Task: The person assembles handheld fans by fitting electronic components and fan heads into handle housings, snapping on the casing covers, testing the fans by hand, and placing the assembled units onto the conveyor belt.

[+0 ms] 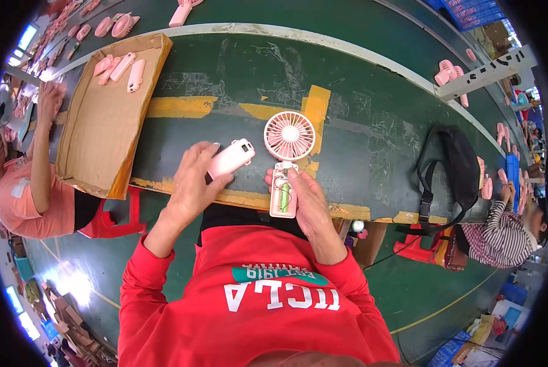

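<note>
My right hand (310, 199) is closed round the opened handle of a pink handheld fan (290, 135). Inside that handle a green battery cell (284, 197) and thin wires lie exposed. The round fan head points away from me, over the table. In my left hand (193, 178) is a pale pink handle cover (231, 159), pinched between thumb and fingers, with a small dark opening at its far end. The cover is apart from the fan, to its left. Both hands are just above the table's near edge.
A shallow cardboard tray (81, 147) with several pink handle covers (136, 76) stands at left on the green table (371, 165). A black waist bag (454, 171) lies at right. People work at both sides. More pink fans (448, 72) lie beyond the pale rail.
</note>
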Tool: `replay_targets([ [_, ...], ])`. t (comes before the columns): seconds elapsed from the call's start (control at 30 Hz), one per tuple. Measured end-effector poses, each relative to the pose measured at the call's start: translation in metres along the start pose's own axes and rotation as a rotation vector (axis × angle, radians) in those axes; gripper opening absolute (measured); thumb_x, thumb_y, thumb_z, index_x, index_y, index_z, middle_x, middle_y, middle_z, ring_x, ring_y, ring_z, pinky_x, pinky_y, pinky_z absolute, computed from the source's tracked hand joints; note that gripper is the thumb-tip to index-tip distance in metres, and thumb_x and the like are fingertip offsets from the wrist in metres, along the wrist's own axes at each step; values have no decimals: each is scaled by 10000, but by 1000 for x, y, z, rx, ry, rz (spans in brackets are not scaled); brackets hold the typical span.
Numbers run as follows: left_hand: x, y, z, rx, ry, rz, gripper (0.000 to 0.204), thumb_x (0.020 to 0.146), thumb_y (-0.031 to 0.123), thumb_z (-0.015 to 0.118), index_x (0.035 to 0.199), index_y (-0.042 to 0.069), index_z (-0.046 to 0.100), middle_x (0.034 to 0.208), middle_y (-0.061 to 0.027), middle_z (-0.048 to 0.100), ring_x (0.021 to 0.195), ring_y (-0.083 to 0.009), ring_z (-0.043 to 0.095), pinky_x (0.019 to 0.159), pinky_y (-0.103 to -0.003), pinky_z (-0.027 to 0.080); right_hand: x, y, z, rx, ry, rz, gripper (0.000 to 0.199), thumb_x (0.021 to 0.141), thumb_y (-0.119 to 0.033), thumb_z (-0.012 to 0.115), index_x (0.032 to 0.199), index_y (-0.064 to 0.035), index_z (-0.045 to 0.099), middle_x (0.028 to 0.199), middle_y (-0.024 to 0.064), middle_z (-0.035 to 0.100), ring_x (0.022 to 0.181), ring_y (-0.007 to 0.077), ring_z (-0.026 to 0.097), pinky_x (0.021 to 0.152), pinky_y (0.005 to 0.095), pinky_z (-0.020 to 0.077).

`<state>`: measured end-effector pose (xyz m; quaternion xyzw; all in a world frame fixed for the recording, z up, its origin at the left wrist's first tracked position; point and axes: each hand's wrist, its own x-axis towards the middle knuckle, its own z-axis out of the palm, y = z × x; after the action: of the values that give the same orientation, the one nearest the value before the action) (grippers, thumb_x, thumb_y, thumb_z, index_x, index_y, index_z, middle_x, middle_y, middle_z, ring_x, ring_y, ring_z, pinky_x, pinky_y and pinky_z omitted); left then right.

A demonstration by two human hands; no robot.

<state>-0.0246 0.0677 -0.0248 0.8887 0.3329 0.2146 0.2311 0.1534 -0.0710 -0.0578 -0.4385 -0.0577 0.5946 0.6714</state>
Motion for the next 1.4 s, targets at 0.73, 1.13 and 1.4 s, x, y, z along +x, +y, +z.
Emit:
replay_targets([
  [0.73, -20, 95, 24, 35, -266, -83, 656, 780, 264, 644, 1258, -75, 347, 683, -192, 630, 529, -323, 630, 467, -405, 490, -10, -11, -7, 92, -256, 84, 527, 815, -49, 434, 1333, 4, 357, 1225, 74, 494, 1098, 159, 509, 871, 280, 430],
  [1.13, -23, 94, 30, 162, -252, 4, 618, 741, 247, 690, 1151, -172, 491, 680, -197, 633, 531, -299, 630, 494, -370, 490, -14, -9, -3, -48, -251, 70, 630, 787, -53, 419, 1397, -7, 272, 1251, 70, 444, 1141, 149, 436, 966, 288, 347],
  [1.4, -25, 87, 34, 136, -213, 92, 618, 722, 233, 707, 1133, -180, 499, 645, -204, 620, 543, -307, 629, 512, -367, 497, -16, -10, 4, -162, -261, 22, 648, 778, -37, 393, 1408, -17, 247, 1279, 72, 412, 1192, 154, 380, 1023, 298, 290],
])
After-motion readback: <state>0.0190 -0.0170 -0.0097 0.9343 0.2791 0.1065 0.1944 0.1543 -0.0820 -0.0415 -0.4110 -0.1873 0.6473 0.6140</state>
